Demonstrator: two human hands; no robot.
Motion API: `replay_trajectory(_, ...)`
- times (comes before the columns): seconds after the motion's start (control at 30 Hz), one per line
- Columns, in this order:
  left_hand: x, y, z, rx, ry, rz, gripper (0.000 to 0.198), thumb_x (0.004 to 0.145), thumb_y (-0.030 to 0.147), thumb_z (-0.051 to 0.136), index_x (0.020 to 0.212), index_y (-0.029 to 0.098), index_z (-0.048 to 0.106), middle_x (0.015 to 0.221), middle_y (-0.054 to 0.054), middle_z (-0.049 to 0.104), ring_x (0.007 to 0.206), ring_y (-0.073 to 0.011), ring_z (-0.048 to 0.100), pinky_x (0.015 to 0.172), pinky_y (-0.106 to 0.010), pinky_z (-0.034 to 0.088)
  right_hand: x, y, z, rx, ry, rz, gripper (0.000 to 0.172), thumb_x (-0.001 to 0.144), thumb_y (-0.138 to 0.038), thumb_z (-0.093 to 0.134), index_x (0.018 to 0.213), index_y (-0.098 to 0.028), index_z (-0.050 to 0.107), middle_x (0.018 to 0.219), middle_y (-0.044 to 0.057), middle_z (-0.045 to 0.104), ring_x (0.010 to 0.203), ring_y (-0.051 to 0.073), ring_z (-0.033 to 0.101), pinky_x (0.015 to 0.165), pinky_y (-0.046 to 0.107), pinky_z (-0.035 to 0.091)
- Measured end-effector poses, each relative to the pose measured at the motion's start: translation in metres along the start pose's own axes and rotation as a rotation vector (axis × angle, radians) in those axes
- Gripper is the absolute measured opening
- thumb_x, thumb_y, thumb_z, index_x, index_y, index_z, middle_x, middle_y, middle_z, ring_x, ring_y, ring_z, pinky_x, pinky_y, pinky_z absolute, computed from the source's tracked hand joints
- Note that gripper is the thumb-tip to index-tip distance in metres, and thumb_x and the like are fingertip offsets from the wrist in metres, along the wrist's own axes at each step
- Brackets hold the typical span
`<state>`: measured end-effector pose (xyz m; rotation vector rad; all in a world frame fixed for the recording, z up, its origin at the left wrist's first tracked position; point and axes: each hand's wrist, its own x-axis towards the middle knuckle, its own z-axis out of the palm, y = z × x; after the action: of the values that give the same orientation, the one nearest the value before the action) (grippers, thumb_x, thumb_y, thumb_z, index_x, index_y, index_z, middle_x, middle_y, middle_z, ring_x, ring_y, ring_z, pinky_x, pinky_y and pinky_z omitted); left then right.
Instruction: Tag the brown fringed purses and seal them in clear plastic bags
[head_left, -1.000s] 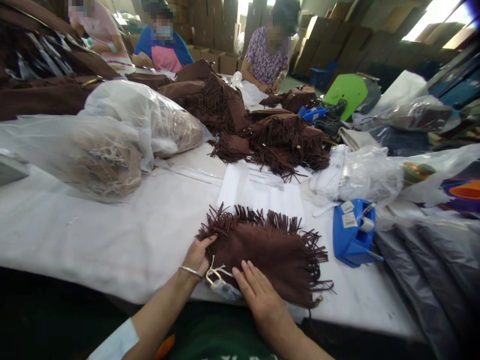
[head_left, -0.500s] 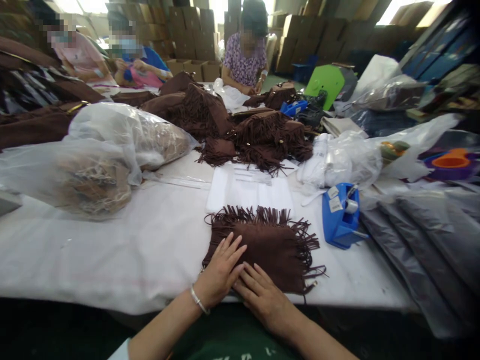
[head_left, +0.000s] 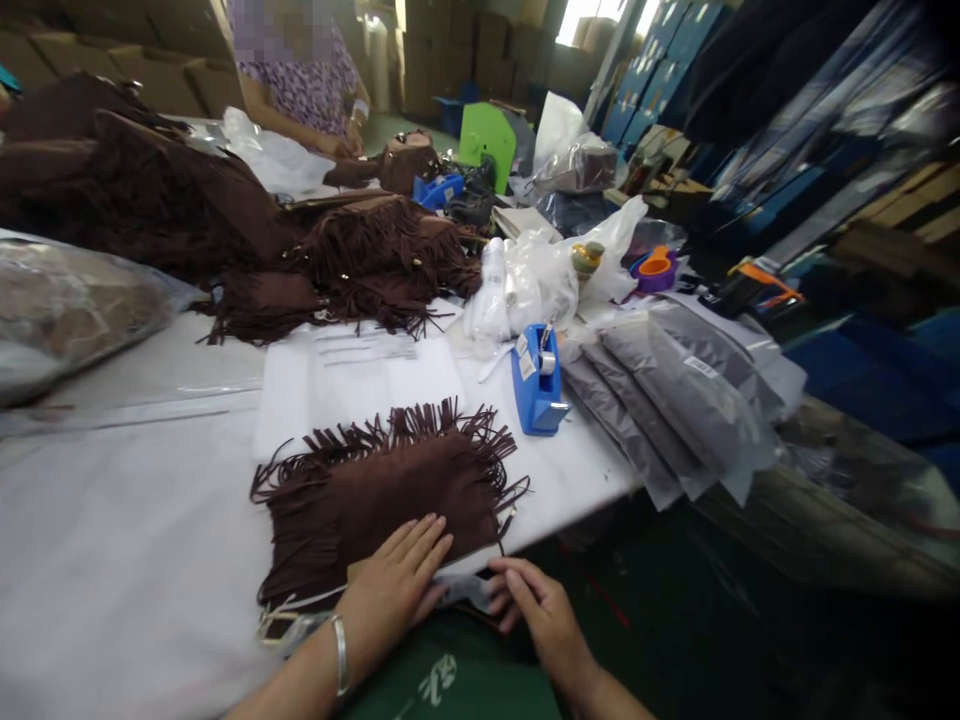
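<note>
A dark brown fringed bag (head_left: 397, 490) lies flat near the front edge of the table, its fringe spread along the far side and both ends. My left hand (head_left: 394, 575) rests on the bag's near part, palm down and fingers stretched out. At the table edge, my right hand (head_left: 536, 610) has curled fingers closed on a bit of greyish clear plastic film (head_left: 461, 590) along the bag's near side. Part of that grip is hidden. A gold-coloured metal fitting (head_left: 277, 628), partly wrapped in clear plastic, shows at the bag's near left corner.
White foam sheets (head_left: 292, 390) lie behind the bag. A blue tape dispenser (head_left: 536, 390) stands to the right, beside grey items in plastic bags (head_left: 652, 390). More brown fringed bags (head_left: 375, 250) are heaped behind. Across the table is a person in a purple patterned top (head_left: 300, 80).
The view has swung right. My right hand has left the bag's top and moved right to its near edge, fingers curling. My left hand stays flat on the bag, nearer its front edge.
</note>
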<state>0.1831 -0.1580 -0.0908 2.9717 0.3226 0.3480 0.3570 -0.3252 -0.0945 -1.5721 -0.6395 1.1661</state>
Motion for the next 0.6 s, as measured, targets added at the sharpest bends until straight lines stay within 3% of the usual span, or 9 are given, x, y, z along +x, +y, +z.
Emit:
replay_trajectory(0.2,0.008,-0.002,-0.003,0.012,-0.008,0.004,0.032,0.092,0.025,0.047,0.122,0.014,0.056,0.125,-0.013,0.059,0.112,-0.0289,0.056,0.09,-0.041,0.047,0.014,-0.003,-0.011,0.071,0.026,0.119,0.047,0.085,-0.053,0.053,0.105,-0.012,0.064,0.094,0.013,0.069,0.071,0.017,0.064,0.053,0.025,0.05)
replay_trajectory(0.33,0.024,0.007,-0.012,0.098,-0.189,-0.012,0.037,0.087,0.022,0.056,0.121,0.01,0.055,0.116,-0.016,0.061,0.101,-0.0315,0.057,0.082,-0.044,0.05,0.017,-0.006,-0.01,0.107,0.031,0.177,0.051,0.081,-0.054,0.056,0.105,-0.01,0.063,0.093,0.014,0.069,0.068,0.017,0.065,0.049,0.023,0.049)
replay_trajectory(0.47,0.039,0.011,-0.024,0.15,-0.356,0.057,0.034,0.08,0.001,0.05,0.112,0.01,0.058,0.099,-0.011,0.063,0.084,-0.0253,0.059,0.073,-0.039,0.052,0.014,-0.008,-0.007,0.215,0.0,0.225,0.053,0.077,-0.054,0.061,0.105,-0.01,0.062,0.096,0.015,0.069,0.068,0.016,0.066,0.052,0.024,0.051)
replay_trajectory(0.53,0.04,0.008,-0.026,0.111,-0.354,0.088,0.034,0.078,-0.003,0.049,0.108,0.011,0.06,0.095,-0.01,0.062,0.083,-0.0243,0.059,0.073,-0.038,0.053,0.011,-0.009,-0.006,0.286,-0.026,0.242,0.05,0.077,-0.051,0.063,0.105,-0.01,0.062,0.099,0.015,0.068,0.072,0.016,0.067,0.055,0.024,0.052)
replay_trajectory(0.6,0.036,0.003,-0.027,0.03,-0.269,0.072,0.028,0.081,0.001,0.05,0.106,0.01,0.059,0.093,-0.009,0.062,0.084,-0.0236,0.059,0.075,-0.037,0.054,0.012,-0.011,-0.001,0.375,-0.093,0.258,0.046,0.078,-0.046,0.065,0.107,-0.011,0.061,0.104,0.016,0.067,0.078,0.018,0.067,0.057,0.024,0.052)
